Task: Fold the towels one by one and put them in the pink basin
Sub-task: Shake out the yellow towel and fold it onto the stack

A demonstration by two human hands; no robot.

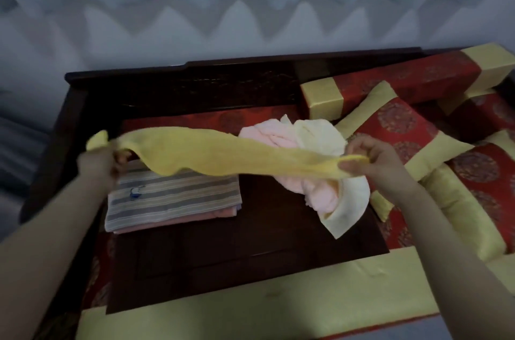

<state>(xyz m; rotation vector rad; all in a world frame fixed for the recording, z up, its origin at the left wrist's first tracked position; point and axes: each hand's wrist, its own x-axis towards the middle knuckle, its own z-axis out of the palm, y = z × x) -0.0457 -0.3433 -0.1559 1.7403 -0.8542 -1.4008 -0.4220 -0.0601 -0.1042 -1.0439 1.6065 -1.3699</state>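
- The left hand is closed on one end of a yellow towel, a tuft of cloth poking out past the fist.
- The right hand pinches the other end between thumb and fingers, so the towel hangs stretched in the air between the two hands.
- It sags and ripples along its lower edge, so it looks soft, light and limp; it should not slip, but it will not hold a shape unless pulled taut or laid flat.
- The corners look like the best places to hold, so the edges can be matched for a fold.
- Below the towel, a striped folded stack lies on the dark desk.
- Beside it sits a rumpled heap of pink and cream towels.
- No pink basin is in view.
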